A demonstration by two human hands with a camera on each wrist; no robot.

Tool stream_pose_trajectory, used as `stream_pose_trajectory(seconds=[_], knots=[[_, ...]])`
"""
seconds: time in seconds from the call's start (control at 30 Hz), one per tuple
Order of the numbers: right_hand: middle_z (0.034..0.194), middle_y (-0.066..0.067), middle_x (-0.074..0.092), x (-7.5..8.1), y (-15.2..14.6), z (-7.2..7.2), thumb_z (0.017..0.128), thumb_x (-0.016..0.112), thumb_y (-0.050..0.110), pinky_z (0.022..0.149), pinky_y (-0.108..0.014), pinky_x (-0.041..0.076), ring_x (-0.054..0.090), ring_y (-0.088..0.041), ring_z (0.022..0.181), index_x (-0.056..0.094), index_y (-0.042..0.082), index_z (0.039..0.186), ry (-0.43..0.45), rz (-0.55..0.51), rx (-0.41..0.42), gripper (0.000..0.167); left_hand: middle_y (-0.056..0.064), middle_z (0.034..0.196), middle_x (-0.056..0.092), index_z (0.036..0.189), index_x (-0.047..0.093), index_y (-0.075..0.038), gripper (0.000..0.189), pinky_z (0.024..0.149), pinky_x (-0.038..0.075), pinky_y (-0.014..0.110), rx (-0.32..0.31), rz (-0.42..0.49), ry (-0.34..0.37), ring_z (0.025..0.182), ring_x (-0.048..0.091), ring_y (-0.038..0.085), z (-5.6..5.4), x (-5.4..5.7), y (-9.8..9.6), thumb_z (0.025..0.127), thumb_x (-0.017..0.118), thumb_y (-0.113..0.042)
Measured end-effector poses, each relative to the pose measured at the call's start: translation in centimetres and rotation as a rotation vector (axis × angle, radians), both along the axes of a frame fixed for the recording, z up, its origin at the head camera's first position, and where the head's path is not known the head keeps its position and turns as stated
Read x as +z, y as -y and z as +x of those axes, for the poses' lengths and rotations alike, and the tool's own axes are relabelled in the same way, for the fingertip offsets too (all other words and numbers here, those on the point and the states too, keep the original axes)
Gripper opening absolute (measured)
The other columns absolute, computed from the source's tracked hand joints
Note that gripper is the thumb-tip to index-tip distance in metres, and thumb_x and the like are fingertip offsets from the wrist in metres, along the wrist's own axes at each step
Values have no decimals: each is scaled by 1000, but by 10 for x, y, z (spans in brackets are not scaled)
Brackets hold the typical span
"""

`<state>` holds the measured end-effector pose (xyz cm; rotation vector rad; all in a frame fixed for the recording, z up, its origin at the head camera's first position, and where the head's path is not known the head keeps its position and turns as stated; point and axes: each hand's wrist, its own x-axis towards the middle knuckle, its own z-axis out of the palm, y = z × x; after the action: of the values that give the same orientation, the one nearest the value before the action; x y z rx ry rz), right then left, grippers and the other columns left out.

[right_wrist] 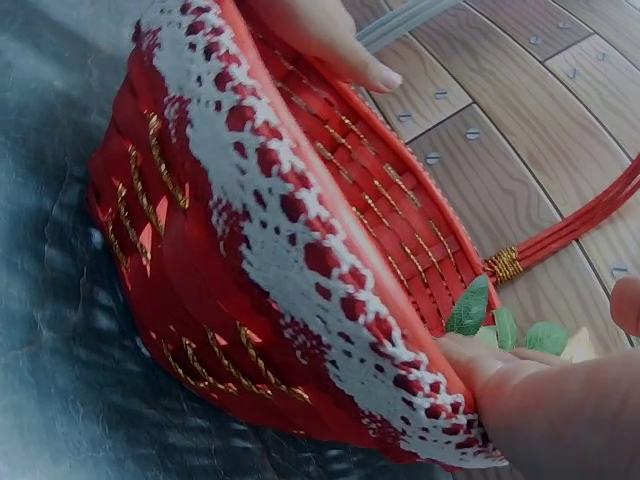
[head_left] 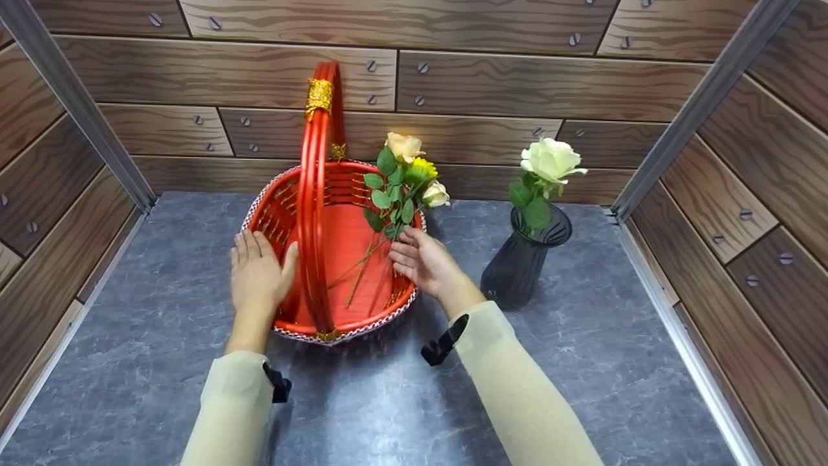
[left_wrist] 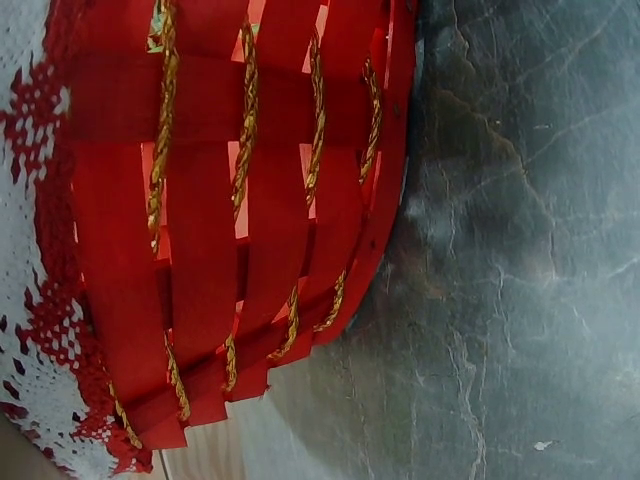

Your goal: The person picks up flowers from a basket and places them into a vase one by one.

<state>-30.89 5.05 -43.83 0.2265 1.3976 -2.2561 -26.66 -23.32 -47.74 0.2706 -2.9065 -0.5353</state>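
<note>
A round red woven basket [head_left: 349, 259] with a tall red handle stands on the table. My left hand [head_left: 259, 275] lies with straight fingers along its left rim, the thumb spread toward the handle. Inside the right rim, my right hand [head_left: 420, 262] has its fingers beside the flower stems, the thumb held apart from them. A peach rose [head_left: 405, 147], a yellow flower [head_left: 421, 170] and a small cream rose [head_left: 436, 194] lean over the back right rim, stems reaching down into the basket. In the right wrist view, green leaves [right_wrist: 470, 306] show just past the right hand.
Right of the basket stands a dark glass vase [head_left: 517, 265] holding a white rose [head_left: 551, 160]. The grey marbled table [head_left: 388, 414] is enclosed by wood-patterned walls [head_left: 479, 84] with metal posts at the corners. White lace [right_wrist: 300, 240] trims the basket's outer rim.
</note>
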Motion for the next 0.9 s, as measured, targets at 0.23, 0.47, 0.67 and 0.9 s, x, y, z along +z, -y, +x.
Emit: stream_pose_trajectory(seconds=[0.23,0.47,0.67,0.9], knots=[[163,-28,15,2,6,-5,104,47,30,124,-47,17,17,-40,151,21,-1,157,37,19,-57,66,35,160,8,153,16,14,91,123,1,55,-7,-7,-6,150,2,49,-3,0,-2,103,17,-63],[165,-26,4,-2,12,-11,103,48,32,125,-47,3,5,-39,153,11,3,159,75,-10,-71,74,35,160,8,153,15,14,90,123,1,54,-6,-7,1,150,2,49,-3,0,-3,103,19,-61],[163,-29,-11,-6,23,-14,101,52,32,124,-47,-7,-7,-39,153,-11,10,159,80,-34,-97,89,36,159,9,152,17,15,88,123,1,55,-7,-7,-17,150,3,49,-2,1,0,104,21,-59],[163,-27,-14,-15,29,-15,101,51,30,125,-45,4,-9,-37,153,-7,10,159,93,-58,-65,85,36,160,9,152,17,15,88,124,2,54,-3,-8,-11,150,3,49,0,-2,-1,104,22,-58]])
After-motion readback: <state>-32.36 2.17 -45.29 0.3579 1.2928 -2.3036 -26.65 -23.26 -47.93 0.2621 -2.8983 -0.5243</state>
